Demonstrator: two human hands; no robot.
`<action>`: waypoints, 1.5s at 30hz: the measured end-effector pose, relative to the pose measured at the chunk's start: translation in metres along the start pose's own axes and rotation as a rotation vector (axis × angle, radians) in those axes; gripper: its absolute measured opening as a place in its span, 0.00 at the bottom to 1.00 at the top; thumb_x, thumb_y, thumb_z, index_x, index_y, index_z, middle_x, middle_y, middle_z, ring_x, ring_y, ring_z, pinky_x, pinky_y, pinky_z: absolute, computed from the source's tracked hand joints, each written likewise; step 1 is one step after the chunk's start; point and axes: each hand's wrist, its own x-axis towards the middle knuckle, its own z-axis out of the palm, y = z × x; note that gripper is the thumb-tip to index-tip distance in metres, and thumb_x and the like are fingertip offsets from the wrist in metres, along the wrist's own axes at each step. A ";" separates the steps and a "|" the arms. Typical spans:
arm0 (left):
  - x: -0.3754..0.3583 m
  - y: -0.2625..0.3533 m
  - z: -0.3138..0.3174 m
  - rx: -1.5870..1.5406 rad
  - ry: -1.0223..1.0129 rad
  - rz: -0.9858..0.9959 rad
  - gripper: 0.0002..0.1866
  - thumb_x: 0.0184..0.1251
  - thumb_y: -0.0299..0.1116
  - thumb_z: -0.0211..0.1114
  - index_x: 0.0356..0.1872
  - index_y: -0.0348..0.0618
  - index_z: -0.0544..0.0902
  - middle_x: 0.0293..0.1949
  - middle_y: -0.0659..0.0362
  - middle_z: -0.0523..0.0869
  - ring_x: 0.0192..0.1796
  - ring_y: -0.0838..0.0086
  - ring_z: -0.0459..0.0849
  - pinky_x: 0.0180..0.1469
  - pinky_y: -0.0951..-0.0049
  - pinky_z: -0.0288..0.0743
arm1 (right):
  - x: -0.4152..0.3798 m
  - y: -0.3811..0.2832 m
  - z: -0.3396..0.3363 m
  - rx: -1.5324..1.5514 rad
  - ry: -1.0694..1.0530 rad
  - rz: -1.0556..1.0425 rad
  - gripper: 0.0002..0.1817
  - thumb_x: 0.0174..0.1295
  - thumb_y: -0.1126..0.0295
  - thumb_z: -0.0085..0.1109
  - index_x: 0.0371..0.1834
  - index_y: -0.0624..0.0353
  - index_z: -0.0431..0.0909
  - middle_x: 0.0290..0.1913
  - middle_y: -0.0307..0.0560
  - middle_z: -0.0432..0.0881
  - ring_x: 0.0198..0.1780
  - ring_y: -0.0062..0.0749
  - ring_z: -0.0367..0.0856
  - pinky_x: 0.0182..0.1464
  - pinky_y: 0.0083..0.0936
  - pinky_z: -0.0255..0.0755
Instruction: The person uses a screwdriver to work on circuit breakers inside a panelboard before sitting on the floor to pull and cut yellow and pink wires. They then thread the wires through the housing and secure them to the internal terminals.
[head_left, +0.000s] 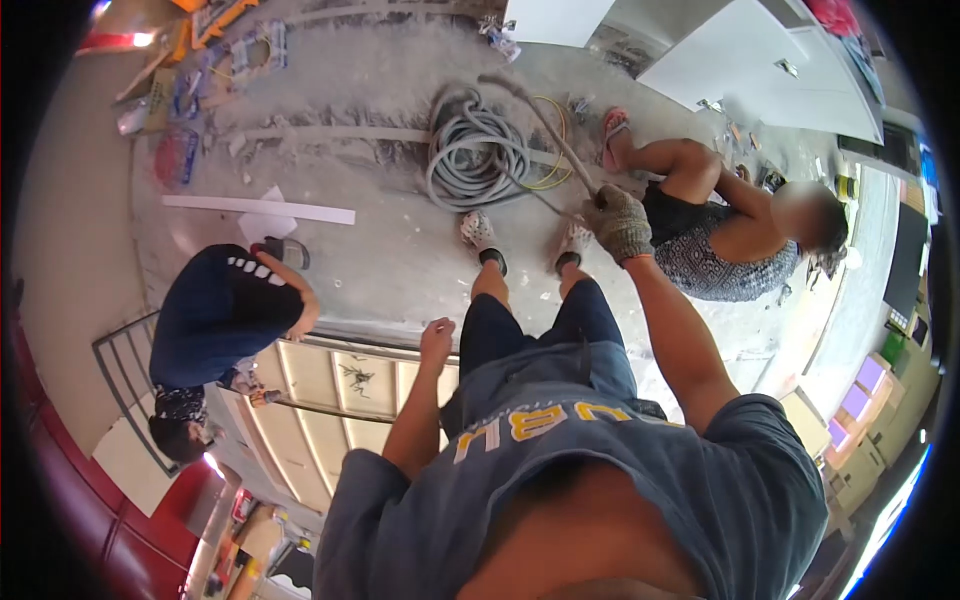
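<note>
My right hand wears a grey knit work glove, and its fingers are wrapped round a grey hose. That length slopes up and away from the glove towards the far floor. Just beyond my feet lies a loose coil of grey hose on the dusty floor, with a thin yellow cable beside it. My left hand is bare and hangs by my left thigh. Its fingers look curled in, and I see nothing in them.
A person squats close on my right, and another bends over on the left by a metal frame. A white strip lies on the floor. White panels stand far right. Tools and packets lie far left.
</note>
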 end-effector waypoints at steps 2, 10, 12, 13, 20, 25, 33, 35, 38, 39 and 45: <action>0.008 -0.029 -0.037 0.156 0.061 0.118 0.20 0.60 0.42 0.67 0.49 0.42 0.84 0.44 0.51 0.88 0.49 0.64 0.85 0.52 0.68 0.76 | -0.027 0.010 -0.025 -0.021 0.010 -0.007 0.15 0.56 0.55 0.60 0.33 0.57 0.81 0.32 0.60 0.83 0.40 0.57 0.82 0.43 0.46 0.74; -0.032 -0.014 -0.090 0.504 0.043 0.082 0.15 0.69 0.37 0.52 0.38 0.42 0.86 0.37 0.49 0.87 0.46 0.59 0.85 0.51 0.61 0.76 | -0.172 0.093 -0.072 -0.059 0.187 0.108 0.13 0.55 0.57 0.61 0.29 0.56 0.80 0.31 0.59 0.83 0.37 0.58 0.82 0.40 0.49 0.74; -0.035 -0.009 -0.094 1.328 -0.072 0.628 0.15 0.66 0.40 0.56 0.39 0.41 0.87 0.38 0.47 0.87 0.46 0.58 0.86 0.50 0.62 0.77 | -0.219 0.123 -0.063 -0.012 0.187 0.207 0.13 0.54 0.57 0.62 0.29 0.55 0.80 0.31 0.59 0.83 0.38 0.57 0.82 0.40 0.49 0.74; -0.041 -0.004 -0.090 1.359 -0.071 0.631 0.15 0.66 0.40 0.56 0.39 0.41 0.87 0.38 0.47 0.87 0.46 0.58 0.86 0.50 0.62 0.77 | -0.241 0.136 -0.058 0.010 0.179 0.290 0.13 0.53 0.56 0.62 0.29 0.55 0.80 0.32 0.58 0.83 0.39 0.57 0.82 0.41 0.49 0.74; -0.073 0.112 -0.015 0.947 -0.102 0.645 0.21 0.58 0.44 0.65 0.47 0.40 0.85 0.36 0.52 0.88 0.36 0.62 0.86 0.41 0.66 0.78 | -0.402 0.213 -0.011 0.100 0.115 0.683 0.15 0.55 0.54 0.59 0.34 0.54 0.82 0.37 0.59 0.84 0.42 0.55 0.83 0.45 0.47 0.76; -0.096 0.171 0.046 0.743 -0.186 0.434 0.17 0.61 0.39 0.64 0.49 0.42 0.83 0.25 0.63 0.80 0.21 0.80 0.75 0.20 0.76 0.67 | -0.494 0.226 0.032 0.290 0.226 1.050 0.16 0.50 0.56 0.64 0.33 0.58 0.80 0.36 0.61 0.83 0.44 0.56 0.82 0.46 0.45 0.75; -0.109 0.195 0.154 1.066 -0.355 0.446 0.14 0.62 0.40 0.64 0.44 0.45 0.84 0.24 0.64 0.79 0.24 0.79 0.77 0.22 0.76 0.66 | -0.582 0.245 0.064 0.280 0.489 1.627 0.14 0.58 0.57 0.57 0.36 0.56 0.81 0.39 0.61 0.83 0.43 0.58 0.82 0.47 0.48 0.74; -0.124 0.208 0.190 1.401 -0.468 0.495 0.12 0.62 0.40 0.64 0.41 0.45 0.85 0.25 0.63 0.81 0.26 0.76 0.79 0.23 0.72 0.68 | -0.600 0.249 0.051 0.264 0.631 1.695 0.14 0.58 0.57 0.57 0.36 0.56 0.80 0.38 0.62 0.83 0.43 0.59 0.81 0.46 0.48 0.73; -0.120 0.221 0.257 1.565 -0.668 0.576 0.12 0.63 0.40 0.64 0.39 0.42 0.86 0.30 0.59 0.85 0.31 0.71 0.82 0.31 0.67 0.73 | -0.617 0.253 0.016 0.210 0.813 1.717 0.14 0.58 0.57 0.58 0.36 0.55 0.80 0.37 0.60 0.83 0.42 0.59 0.81 0.46 0.47 0.73; -0.113 0.222 0.282 1.585 -0.720 0.661 0.13 0.63 0.40 0.64 0.39 0.41 0.86 0.33 0.57 0.86 0.34 0.69 0.84 0.35 0.65 0.76 | -0.622 0.254 0.002 0.176 0.800 1.731 0.13 0.58 0.56 0.58 0.36 0.54 0.80 0.37 0.59 0.83 0.42 0.58 0.81 0.46 0.47 0.73; -0.293 0.180 0.518 1.533 -1.160 1.077 0.17 0.66 0.42 0.62 0.44 0.37 0.86 0.40 0.50 0.89 0.45 0.69 0.86 0.48 0.69 0.76 | -0.636 0.279 -0.058 0.131 0.933 1.671 0.11 0.61 0.58 0.58 0.34 0.53 0.80 0.34 0.55 0.83 0.38 0.55 0.81 0.41 0.47 0.73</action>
